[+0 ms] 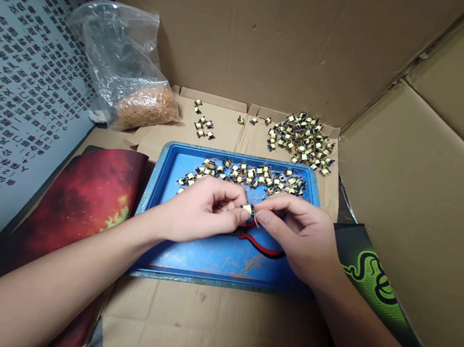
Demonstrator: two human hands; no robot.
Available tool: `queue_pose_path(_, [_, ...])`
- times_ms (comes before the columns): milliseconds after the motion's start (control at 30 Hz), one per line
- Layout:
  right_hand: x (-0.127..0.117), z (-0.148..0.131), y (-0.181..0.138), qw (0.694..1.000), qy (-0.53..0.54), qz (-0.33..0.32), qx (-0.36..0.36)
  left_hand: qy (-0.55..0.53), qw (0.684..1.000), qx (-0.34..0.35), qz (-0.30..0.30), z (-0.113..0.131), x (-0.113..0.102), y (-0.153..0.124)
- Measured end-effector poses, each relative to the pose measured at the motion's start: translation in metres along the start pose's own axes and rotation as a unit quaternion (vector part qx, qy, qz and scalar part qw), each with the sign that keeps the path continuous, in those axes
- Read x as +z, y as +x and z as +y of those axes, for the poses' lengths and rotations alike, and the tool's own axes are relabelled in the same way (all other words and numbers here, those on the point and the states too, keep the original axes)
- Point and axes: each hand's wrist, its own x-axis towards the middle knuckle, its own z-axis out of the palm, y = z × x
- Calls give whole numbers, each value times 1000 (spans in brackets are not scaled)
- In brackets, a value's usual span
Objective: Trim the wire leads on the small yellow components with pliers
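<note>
Above the blue tray [197, 271], my left hand [207, 211] pinches a small wire-wound transformer [247, 208] between thumb and forefinger. It has a yellow-wrapped body and thin copper-coloured leads. My right hand [305, 231] is closed at its right end, with finger and thumb tips on the leads. Below both hands, a hand tool with red and black handles [261, 246] lies in the tray, its head hidden by the hands. Many similar transformers [259, 173] are spread along the tray's far side, and wire scraps [249, 267] litter its floor.
Behind the tray, a heap of transformers [303, 138] and a few loose ones [202, 124] lie on cardboard. A clear plastic bag [121, 52] of copper-coloured wire bits [147, 106] stands back left. Cardboard walls [265, 36] rise behind and right. Printed mats [84, 195] flank the tray.
</note>
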Motion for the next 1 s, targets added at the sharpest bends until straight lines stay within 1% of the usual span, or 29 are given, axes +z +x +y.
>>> queue_pose_path(100, [0,-1,0,1000,1,1,9,5,1000,-9,2,1,0,0])
queue_pose_path(367, [-1,-5,1,994,96,-9,58,10,1000,11,-6,1,0,-1])
queue_pose_path(567, [-1,3,0,988,126,1,87,29,999,17,9,3,-1,0])
queue_pose_path(633, [-5,7,1,986,144,17,82,24,999,15,15,4,-2,0])
queue_pose_path(700, [-8,9,3,984,165,30,62,16,1000,14,23,4,-2,0])
queue_pose_path(767, [-10,8,3,986,159,21,46,11,1000,11,25,4,-2,1])
queue_pose_path(900, [-6,0,0,995,81,-37,40,19,1000,18,13,2,-2,1])
queue_pose_path(1000, [-1,-4,-2,997,50,-45,28,28,999,23,14,2,-1,1])
